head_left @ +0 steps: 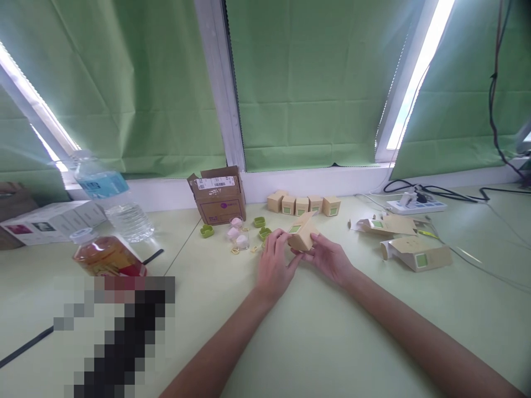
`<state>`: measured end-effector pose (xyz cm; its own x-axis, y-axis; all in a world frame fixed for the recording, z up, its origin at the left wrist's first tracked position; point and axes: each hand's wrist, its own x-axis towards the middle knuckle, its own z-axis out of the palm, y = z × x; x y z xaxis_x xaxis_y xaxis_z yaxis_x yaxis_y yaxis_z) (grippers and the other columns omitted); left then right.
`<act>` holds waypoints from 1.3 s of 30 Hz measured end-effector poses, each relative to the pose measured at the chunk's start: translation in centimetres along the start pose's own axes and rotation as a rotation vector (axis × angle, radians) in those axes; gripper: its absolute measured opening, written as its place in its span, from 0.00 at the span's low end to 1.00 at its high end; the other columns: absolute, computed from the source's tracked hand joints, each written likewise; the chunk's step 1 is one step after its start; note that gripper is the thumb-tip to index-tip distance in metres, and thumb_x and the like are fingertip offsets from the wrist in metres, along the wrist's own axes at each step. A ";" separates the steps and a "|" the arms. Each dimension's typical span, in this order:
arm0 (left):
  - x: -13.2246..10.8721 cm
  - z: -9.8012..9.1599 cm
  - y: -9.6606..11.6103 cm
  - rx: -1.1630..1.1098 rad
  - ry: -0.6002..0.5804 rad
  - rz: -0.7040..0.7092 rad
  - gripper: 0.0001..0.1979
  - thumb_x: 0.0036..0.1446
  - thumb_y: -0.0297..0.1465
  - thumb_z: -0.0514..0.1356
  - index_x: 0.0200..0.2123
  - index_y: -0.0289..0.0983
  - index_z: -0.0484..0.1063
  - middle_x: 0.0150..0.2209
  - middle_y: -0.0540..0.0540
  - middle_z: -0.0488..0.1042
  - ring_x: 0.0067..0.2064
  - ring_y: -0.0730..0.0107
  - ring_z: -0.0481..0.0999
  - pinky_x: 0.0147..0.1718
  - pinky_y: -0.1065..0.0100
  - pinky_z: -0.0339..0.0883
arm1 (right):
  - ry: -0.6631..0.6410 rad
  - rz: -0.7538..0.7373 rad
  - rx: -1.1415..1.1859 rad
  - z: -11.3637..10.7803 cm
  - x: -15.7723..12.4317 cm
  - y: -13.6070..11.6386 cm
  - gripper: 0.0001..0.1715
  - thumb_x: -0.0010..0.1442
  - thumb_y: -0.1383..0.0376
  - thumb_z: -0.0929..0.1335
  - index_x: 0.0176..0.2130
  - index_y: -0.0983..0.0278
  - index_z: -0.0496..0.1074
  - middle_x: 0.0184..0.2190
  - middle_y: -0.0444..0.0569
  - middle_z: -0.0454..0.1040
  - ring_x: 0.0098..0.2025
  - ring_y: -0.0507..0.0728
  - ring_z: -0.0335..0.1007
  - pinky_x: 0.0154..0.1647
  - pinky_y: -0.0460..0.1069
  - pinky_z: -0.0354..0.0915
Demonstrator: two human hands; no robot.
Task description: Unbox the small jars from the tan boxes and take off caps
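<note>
Both hands are on one small kraft carton (303, 234), held tilted just above the table (315, 331) at the centre of the workspace. The left hand (274, 258) has its fingertips on the carton's left side; the right hand (327, 258) pinches its lower right with thumb and fingers. Whether anything is inside, I cannot tell.

Taking the carton as the clock's centre, small finished-looking boxes (302, 206) stand close at 12 o'clock — a careless push forward could topple or scatter them. Toward 9 o'clock lie green moulded pieces (207, 231), clear cups with pinkish contents (241, 241) and thin yellow rings (235, 251). The left knuckles sit right beside the nearest green piece, so a sideways sweep would likely knock it or flick a ring away. The carton's card looks thin; pressing unevenly from both sides might crease it, and the tilt could let any loose contents slide out. Unfolded cartons (421, 261) lie near 3 o'clock — a cable beside them could snag a sleeve or wrist.
</note>
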<state>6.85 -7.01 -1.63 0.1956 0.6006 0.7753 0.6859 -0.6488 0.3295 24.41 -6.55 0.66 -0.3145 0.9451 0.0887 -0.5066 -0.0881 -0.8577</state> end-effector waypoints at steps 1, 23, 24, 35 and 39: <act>0.0 0.0 0.0 0.022 0.008 0.006 0.24 0.61 0.34 0.66 0.56 0.42 0.61 0.55 0.38 0.69 0.57 0.52 0.72 0.49 0.55 0.74 | 0.001 0.007 0.005 0.1 0.0 0.0 0.23 0.62 0.54 0.70 0.54 0.59 0.72 0.54 0.52 0.79 0.52 0.68 0.79 0.54 0.65 0.73; 0.3 -0.4 -0.2 0.036 0.005 -0.067 0.21 0.51 0.29 0.69 0.34 0.41 0.56 0.45 0.47 0.68 0.36 0.71 0.74 0.28 0.72 0.65 | 0.052 0.053 0.098 0.9 -0.2 0.8 0.28 0.52 0.61 0.80 0.48 0.57 0.67 0.44 0.48 0.83 0.45 0.62 0.82 0.49 0.59 0.75; 0.3 -0.4 -0.3 0.044 0.009 -0.070 0.21 0.52 0.30 0.70 0.34 0.41 0.56 0.45 0.47 0.68 0.36 0.72 0.74 0.27 0.73 0.64 | 0.059 0.049 0.101 0.9 -0.2 0.9 0.28 0.52 0.61 0.80 0.48 0.57 0.67 0.43 0.48 0.83 0.44 0.62 0.82 0.49 0.59 0.75; 0.4 -0.3 -0.6 0.132 0.050 -0.064 0.21 0.54 0.37 0.71 0.32 0.40 0.57 0.49 0.45 0.71 0.35 0.72 0.75 0.22 0.73 0.54 | 0.166 0.011 0.126 1.8 -0.1 1.1 0.36 0.50 0.62 0.81 0.52 0.55 0.63 0.39 0.45 0.82 0.41 0.61 0.82 0.43 0.56 0.76; 0.4 -0.3 -0.6 0.143 0.027 -0.069 0.21 0.54 0.37 0.71 0.32 0.40 0.59 0.49 0.45 0.71 0.35 0.72 0.75 0.22 0.72 0.54 | 0.173 -0.002 0.125 1.7 -0.1 1.3 0.36 0.51 0.62 0.81 0.52 0.55 0.63 0.39 0.45 0.82 0.42 0.61 0.82 0.44 0.57 0.77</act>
<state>6.30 -6.52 -1.30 0.1274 0.6274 0.7682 0.7905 -0.5321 0.3034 22.38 -7.28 0.41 -0.1766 0.9843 -0.0071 -0.6059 -0.1143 -0.7873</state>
